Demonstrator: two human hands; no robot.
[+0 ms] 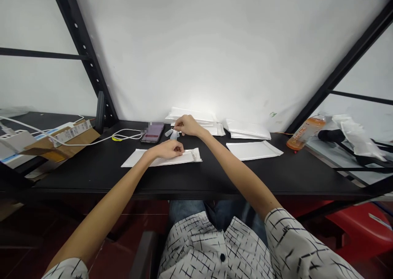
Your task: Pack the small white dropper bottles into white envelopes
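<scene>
My left hand (168,149) rests with curled fingers on a white padded envelope (138,158) that lies flat on the black table (92,168). Just behind it, my right hand (188,125) pinches a small pale item (173,134) that is too small to name. A phone (152,132) with a purple screen lies to the left of my right hand. A stack of white envelopes (196,116) sits against the wall right behind that hand.
More white envelopes (248,129) and a single one (254,149) lie to the right. An orange bottle (304,133) lies at the far right. A cardboard box (66,139), a white power strip (16,140) and white cables (123,135) occupy the left. Black shelf posts (89,66) flank the table.
</scene>
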